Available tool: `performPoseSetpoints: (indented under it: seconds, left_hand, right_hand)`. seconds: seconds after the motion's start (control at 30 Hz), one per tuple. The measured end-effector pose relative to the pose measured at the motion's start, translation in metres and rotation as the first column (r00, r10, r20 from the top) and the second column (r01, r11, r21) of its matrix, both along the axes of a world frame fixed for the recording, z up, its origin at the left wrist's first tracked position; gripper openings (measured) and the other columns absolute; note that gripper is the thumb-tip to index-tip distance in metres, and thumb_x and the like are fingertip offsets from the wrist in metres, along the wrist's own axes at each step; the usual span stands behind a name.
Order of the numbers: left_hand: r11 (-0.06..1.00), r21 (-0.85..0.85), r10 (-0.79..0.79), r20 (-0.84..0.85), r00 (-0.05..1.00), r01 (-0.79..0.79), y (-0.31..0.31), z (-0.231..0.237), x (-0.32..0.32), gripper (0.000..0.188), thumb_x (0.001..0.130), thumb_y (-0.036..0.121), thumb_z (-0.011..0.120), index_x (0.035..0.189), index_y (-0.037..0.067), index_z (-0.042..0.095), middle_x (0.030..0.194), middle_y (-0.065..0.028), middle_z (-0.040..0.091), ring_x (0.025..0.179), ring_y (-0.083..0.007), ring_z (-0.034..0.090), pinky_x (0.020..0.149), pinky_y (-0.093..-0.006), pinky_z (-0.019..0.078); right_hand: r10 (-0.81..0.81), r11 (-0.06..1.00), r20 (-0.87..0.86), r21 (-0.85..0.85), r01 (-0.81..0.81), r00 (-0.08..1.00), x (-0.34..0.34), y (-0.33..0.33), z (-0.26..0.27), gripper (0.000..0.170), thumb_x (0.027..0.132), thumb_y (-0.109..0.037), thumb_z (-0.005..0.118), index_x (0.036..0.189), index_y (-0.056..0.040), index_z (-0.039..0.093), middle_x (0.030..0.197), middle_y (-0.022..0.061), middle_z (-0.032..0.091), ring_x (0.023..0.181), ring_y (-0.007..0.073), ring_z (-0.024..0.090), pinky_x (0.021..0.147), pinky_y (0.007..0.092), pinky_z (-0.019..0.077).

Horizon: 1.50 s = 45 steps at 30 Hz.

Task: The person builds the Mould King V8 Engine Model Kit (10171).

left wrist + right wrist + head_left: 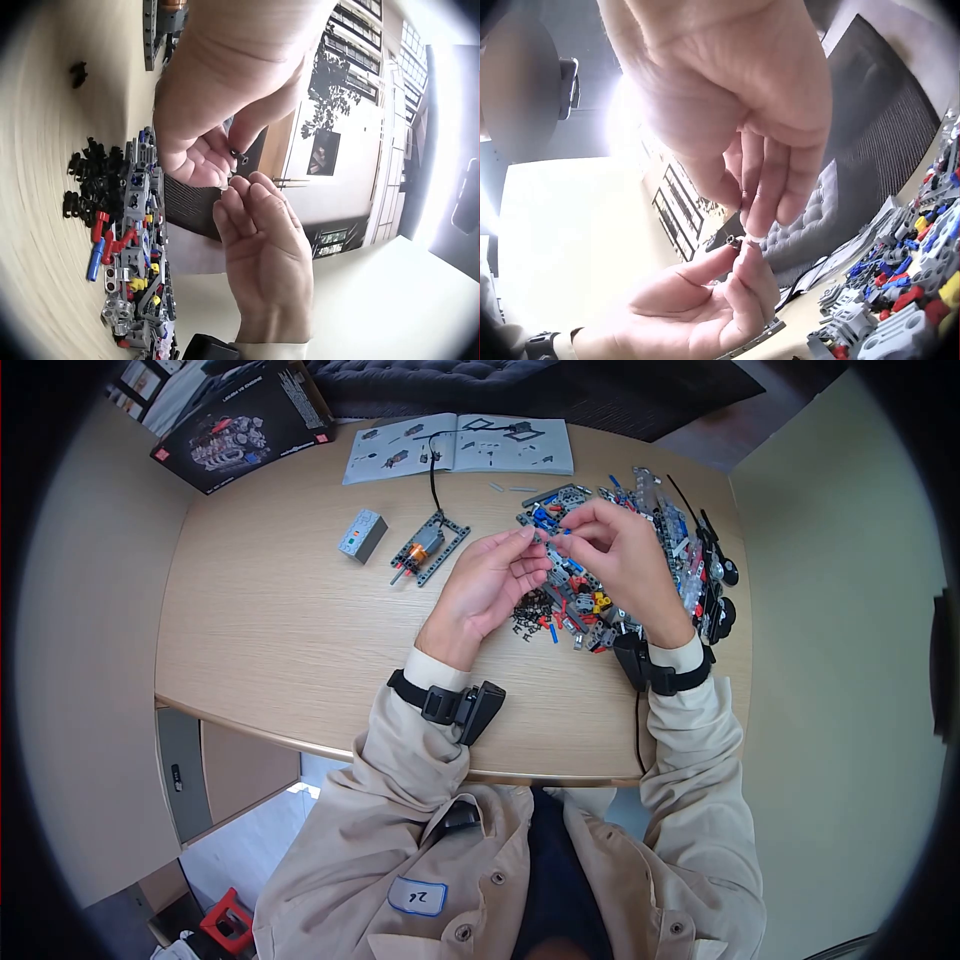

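Observation:
Both hands meet above the pile of building-set parts. My left hand [492, 582] pinches a small black connector piece [239, 157] between thumb and forefinger, its other fingers loosely bent. A round hollow end of the connector piece [733, 241] faces the right wrist camera. Over it, my right hand [622, 558] brings thumb and forefinger together, with the fingertips right at my left fingertips. A speck of blue shows between the right fingertips in the head view; I cannot tell whether they hold it.
Loose parts [585, 605] lie under the hands, small black pieces [530, 610] at their near side. Left of them are a framed motor assembly [428, 548] with a cable and a grey battery box [363, 536]. An instruction booklet [460, 448] and product box [245, 430] stand behind.

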<state>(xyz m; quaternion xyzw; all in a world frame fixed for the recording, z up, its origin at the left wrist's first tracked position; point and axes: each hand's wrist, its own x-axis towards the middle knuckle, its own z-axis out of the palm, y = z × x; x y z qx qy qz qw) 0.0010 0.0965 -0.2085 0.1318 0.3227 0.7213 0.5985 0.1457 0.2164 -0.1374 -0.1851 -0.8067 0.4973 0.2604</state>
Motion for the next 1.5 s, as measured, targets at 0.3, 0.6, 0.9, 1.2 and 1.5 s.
performPoseSetpoints:
  seconds: [0.3,0.6,0.9,1.2,1.5]
  left_hand:
    - [1.0,0.027,0.011,0.018,1.0,-0.012,0.001,0.003,0.002,0.023,0.103,0.024,0.057,0.109,0.003,0.065,0.094,-0.0041,0.068,0.087,-0.0125,0.064,0.078,-0.0279,0.0533]
    - [1.0,0.011,0.02,0.053,0.998,-0.02,0.0,0.012,0.004,0.021,0.101,0.022,0.061,0.105,0.002,0.065,0.093,-0.0047,0.068,0.083,-0.0124,0.065,0.075,-0.0271,0.0544]
    - [1.0,0.012,0.026,0.047,0.999,-0.027,0.0,0.009,0.004,0.018,0.101,0.02,0.061,0.101,0.002,0.065,0.09,-0.0031,0.067,0.08,-0.0118,0.065,0.072,-0.0259,0.0547]
    - [0.999,0.033,0.014,0.091,0.996,-0.017,0.001,0.005,0.006,0.02,0.1,0.021,0.064,0.101,0.001,0.065,0.087,-0.0026,0.066,0.078,-0.0107,0.064,0.07,-0.0247,0.0533]
    - [0.99,-0.052,0.121,-0.172,0.978,-0.132,0.0,0.019,0.007,0.02,0.099,0.017,0.063,0.105,-0.003,0.064,0.095,-0.012,0.07,0.087,-0.0181,0.07,0.078,-0.0275,0.0578]
  right_hand:
    - [0.002,0.98,-0.051,0.199,0.008,0.999,-0.009,-0.013,-0.003,0.01,0.087,-0.003,0.069,0.093,0.0045,0.068,0.086,0.0116,0.068,0.075,0.0204,0.067,0.07,0.0309,0.0526]
    - [-0.028,0.887,-0.117,0.455,0.079,0.993,-0.01,-0.016,-0.004,0.008,0.086,0.0,0.067,0.093,0.0016,0.065,0.087,0.014,0.062,0.075,0.0307,0.064,0.066,0.0363,0.0505]
    - [-0.053,0.874,-0.12,0.475,0.104,0.991,-0.01,-0.016,-0.007,0.008,0.086,0.001,0.067,0.092,0.0023,0.063,0.086,0.0159,0.063,0.076,0.0325,0.064,0.066,0.0375,0.05]
    - [-0.087,0.935,-0.057,0.34,0.102,0.995,-0.01,-0.018,-0.008,0.008,0.086,-0.002,0.068,0.09,0.0033,0.064,0.082,0.0154,0.065,0.072,0.029,0.065,0.065,0.0368,0.0501]
    - [-0.018,0.96,0.085,0.28,-0.007,0.996,0.0,-0.003,0.005,0.013,0.086,-0.008,0.071,0.09,0.0039,0.067,0.08,0.0153,0.069,0.068,0.0262,0.065,0.065,0.0348,0.0509]
